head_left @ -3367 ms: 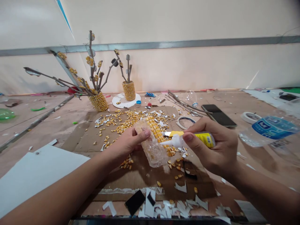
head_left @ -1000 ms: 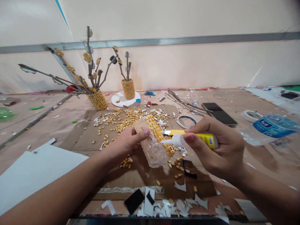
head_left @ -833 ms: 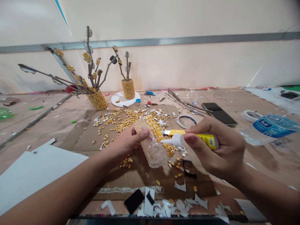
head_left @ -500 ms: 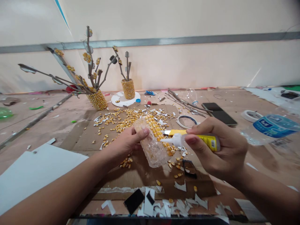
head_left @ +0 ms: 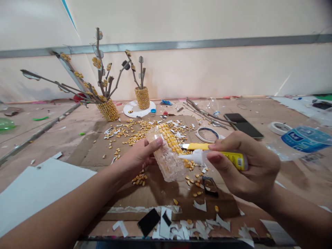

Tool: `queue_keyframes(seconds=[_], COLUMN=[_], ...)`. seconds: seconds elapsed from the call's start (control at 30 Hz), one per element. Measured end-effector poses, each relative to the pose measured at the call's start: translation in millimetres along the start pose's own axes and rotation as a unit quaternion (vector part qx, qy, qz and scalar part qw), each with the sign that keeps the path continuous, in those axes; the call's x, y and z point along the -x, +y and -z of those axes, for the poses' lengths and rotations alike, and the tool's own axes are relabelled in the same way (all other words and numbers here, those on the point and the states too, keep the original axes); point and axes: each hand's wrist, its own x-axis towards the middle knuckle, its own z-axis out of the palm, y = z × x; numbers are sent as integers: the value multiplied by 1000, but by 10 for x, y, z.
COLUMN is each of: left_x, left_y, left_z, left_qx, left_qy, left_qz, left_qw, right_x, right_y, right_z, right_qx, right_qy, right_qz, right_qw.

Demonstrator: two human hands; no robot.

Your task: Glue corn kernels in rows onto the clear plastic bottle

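Observation:
My left hand is closed around a clear plastic cup-like container, tilted over the cardboard. Rows of yellow corn kernels cover its upper right side; the rest is bare and glossy. In my right hand is a glue bottle with a yellow label and a white nozzle. The nozzle tip points left at the container's side by the lowest kernels; I cannot tell whether it touches. A yellow utility knife shows just behind the bottle, its blade toward the container.
Loose kernels and paper scraps lie on the cardboard sheet. Behind stand two corn-covered pots with twigs. A tape roll, a phone and a plastic bottle lie to the right. White board is at left.
The glue bottle and my right hand have shifted slightly right and down. The container has moved a little left and up, turning slightly in my left hand.

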Motion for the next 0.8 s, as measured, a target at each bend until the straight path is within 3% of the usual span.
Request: queue_keyframes(seconds=[0.33,0.8], left_x=[0,-22], left_y=[7,45], left_z=[18,26], left_qx=[6,7], left_qy=[10,38], left_qz=[3,14], left_qw=[1000,999], right_x=[-19,-10], right_y=[18,9], right_z=[-1,-9], right_qx=[-6,-11], right_qy=[10,13], right_qz=[35,30], right_qw=[999,999])
